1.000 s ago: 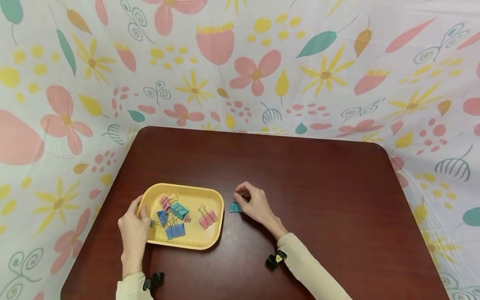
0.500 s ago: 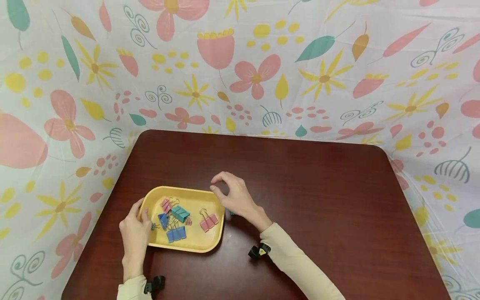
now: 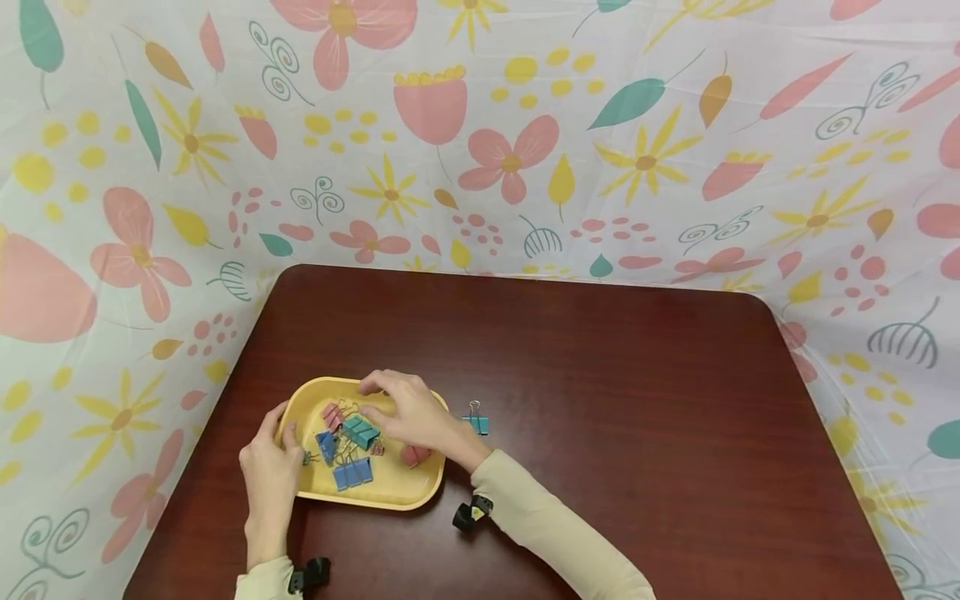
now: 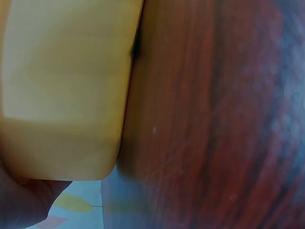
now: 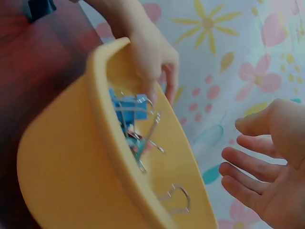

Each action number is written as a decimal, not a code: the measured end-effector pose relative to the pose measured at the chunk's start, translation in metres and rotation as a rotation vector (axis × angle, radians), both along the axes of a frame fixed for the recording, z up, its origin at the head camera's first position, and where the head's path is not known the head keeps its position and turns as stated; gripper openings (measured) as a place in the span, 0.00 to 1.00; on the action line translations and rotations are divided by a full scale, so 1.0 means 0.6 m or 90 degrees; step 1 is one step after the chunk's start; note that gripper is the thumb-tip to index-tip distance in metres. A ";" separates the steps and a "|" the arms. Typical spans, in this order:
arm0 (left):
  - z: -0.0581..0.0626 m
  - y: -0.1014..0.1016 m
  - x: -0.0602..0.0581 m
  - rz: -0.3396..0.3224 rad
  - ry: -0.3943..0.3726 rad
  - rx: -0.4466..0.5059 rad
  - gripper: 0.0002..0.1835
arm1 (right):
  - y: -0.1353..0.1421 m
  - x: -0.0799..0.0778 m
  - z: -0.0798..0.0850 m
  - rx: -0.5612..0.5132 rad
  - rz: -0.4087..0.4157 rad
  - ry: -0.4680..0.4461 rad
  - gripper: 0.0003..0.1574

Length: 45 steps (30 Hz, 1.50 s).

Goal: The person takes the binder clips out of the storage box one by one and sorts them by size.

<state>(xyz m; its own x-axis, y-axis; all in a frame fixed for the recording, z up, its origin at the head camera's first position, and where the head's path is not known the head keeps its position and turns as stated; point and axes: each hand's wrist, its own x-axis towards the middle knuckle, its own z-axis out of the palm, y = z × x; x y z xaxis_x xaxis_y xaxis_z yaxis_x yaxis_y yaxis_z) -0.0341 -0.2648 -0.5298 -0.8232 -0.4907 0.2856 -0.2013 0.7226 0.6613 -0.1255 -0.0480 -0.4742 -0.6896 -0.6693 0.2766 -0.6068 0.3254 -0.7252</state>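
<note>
My left hand (image 3: 270, 467) grips the left end of a yellow tray (image 3: 390, 490), thumb over the rim. In the left wrist view, part of that hand (image 4: 21, 202) shows against the tray's outer wall (image 4: 62, 95). Inside lie a large teal binder clip (image 3: 360, 431), blue binder clips (image 3: 352, 473), a pink binder clip (image 3: 332, 414) and several small ones. My right hand (image 3: 411, 410) reaches over the tray's right half, fingers spread and holding nothing. It partly covers another pink binder clip (image 3: 415, 455). In the right wrist view the right hand's fingers (image 5: 250, 164) are apart.
A teal binder clip (image 3: 476, 423) lies on the dark red-brown table (image 3: 615, 433), just right of the tray. Behind the table and along its sides hangs a white floral cloth (image 3: 510, 92). Each wrist wears a small black camera (image 3: 471, 512).
My right hand let go of the teal binder clip on the table right of the tray. It then moved left over the tray. My left hand kept its grip on the rim.
</note>
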 end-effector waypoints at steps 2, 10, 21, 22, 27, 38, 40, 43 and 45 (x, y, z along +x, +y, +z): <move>-0.001 0.001 0.000 -0.003 0.002 -0.002 0.17 | -0.009 0.005 -0.002 0.028 0.021 -0.004 0.17; -0.002 -0.001 -0.001 -0.007 0.008 -0.007 0.17 | -0.042 0.022 -0.020 0.120 0.093 0.013 0.22; -0.003 -0.001 -0.003 -0.006 0.001 -0.002 0.17 | -0.055 0.036 -0.052 0.221 0.098 0.046 0.19; -0.003 0.000 -0.003 -0.005 0.001 -0.001 0.17 | -0.055 0.036 -0.053 0.219 0.096 0.050 0.17; -0.002 -0.001 -0.003 0.000 -0.001 -0.001 0.17 | -0.053 0.034 -0.054 0.224 0.090 0.039 0.14; -0.006 0.001 -0.001 0.007 -0.008 0.007 0.17 | -0.039 0.018 -0.050 0.185 0.131 0.018 0.08; -0.006 0.000 -0.001 0.006 -0.006 0.007 0.17 | -0.037 0.017 -0.049 0.154 0.125 0.017 0.09; -0.005 -0.002 -0.002 0.006 -0.001 0.004 0.17 | -0.033 0.016 -0.046 0.124 0.096 0.035 0.09; -0.004 -0.003 -0.002 0.006 0.000 0.004 0.17 | -0.031 0.016 -0.044 0.127 0.062 0.053 0.09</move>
<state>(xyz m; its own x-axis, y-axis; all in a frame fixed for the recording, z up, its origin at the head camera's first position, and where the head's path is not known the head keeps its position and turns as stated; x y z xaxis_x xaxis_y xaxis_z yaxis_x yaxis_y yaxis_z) -0.0351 -0.2664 -0.5322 -0.8186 -0.4998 0.2830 -0.2073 0.7166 0.6660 -0.1158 -0.0664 -0.5006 -0.5988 -0.7793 0.1849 -0.6976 0.3942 -0.5983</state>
